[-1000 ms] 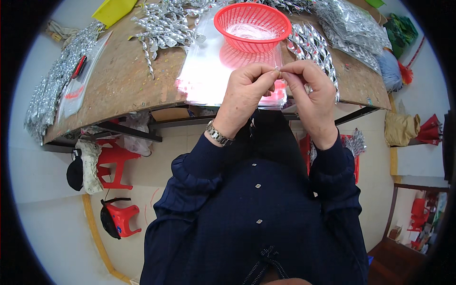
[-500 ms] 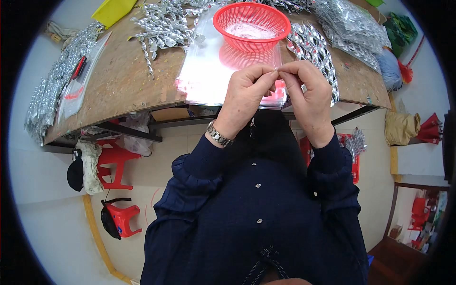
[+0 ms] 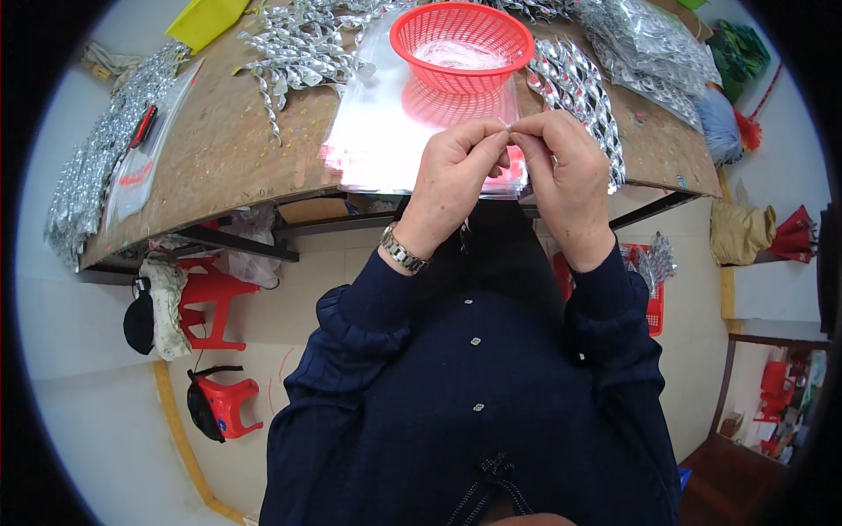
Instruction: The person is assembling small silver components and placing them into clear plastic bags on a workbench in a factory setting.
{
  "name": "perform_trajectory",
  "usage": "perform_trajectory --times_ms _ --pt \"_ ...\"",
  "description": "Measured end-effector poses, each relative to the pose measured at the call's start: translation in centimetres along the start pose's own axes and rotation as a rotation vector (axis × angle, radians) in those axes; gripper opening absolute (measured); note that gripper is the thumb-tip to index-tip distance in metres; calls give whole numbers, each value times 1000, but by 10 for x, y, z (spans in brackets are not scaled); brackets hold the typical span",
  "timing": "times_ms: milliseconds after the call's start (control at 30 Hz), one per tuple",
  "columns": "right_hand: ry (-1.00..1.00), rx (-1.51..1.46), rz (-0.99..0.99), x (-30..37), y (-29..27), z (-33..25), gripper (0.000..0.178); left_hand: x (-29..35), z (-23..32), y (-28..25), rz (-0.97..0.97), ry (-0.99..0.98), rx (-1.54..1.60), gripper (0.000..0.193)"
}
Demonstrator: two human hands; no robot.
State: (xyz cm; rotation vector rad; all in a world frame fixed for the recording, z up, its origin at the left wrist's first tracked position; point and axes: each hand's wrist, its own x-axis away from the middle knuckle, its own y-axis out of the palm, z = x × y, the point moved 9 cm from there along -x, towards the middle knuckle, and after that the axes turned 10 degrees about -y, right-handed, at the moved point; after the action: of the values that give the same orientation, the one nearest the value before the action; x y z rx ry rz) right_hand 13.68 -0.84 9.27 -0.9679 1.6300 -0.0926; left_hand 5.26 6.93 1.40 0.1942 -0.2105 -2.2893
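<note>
Both hands meet fingertip to fingertip above the front edge of a stack of clear plastic bags (image 3: 373, 123). My left hand (image 3: 458, 171), with a metal watch on its wrist, is closed in a pinch. My right hand (image 3: 568, 175) pinches as well, its thumb and forefinger touching the left ones. A thin white strand (image 3: 504, 123) shows between the fingertips; most of it is hidden. A bit of silver twisted foil (image 3: 465, 230) hangs below the left hand, against my dark clothes. Just beyond the hands, a red plastic basket (image 3: 463, 83) holds fine whitish threads (image 3: 460, 55).
Silver twisted foil strips (image 3: 303, 53) lie on the wooden table (image 3: 228, 140), with more strips (image 3: 579, 96) right of the basket. A red-handled tool (image 3: 143, 127) rests at the left near silver tinsel (image 3: 105, 158). Bagged silver pieces (image 3: 653, 53) are piled far right.
The white strand's end stands out a little more above the pinched fingertips. Both hands have otherwise barely moved.
</note>
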Motion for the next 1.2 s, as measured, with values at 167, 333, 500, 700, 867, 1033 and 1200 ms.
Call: perform_trajectory --times_ms 167,333,500,700,867,1033,1200 --pt "0 9 -4 1 1 1 7 1 1 0 18 24 -78 18" --pt "-2 55 -20 1 2 1 7 3 9 1 74 127 -258 17" --pt "-22 104 -11 4 4 0 7 5 14 2 156 168 -309 17" --pt "-41 115 6 5 4 -1 7 3 7 1 125 115 -251 18" --pt "-30 99 10 5 4 1 7 3 6 1 115 100 -235 18" --pt "68 -26 38 7 3 11 4 2 2 1 89 35 -129 18" --pt "139 -122 41 11 6 20 5 -1 -2 -2 100 12 -29 20"
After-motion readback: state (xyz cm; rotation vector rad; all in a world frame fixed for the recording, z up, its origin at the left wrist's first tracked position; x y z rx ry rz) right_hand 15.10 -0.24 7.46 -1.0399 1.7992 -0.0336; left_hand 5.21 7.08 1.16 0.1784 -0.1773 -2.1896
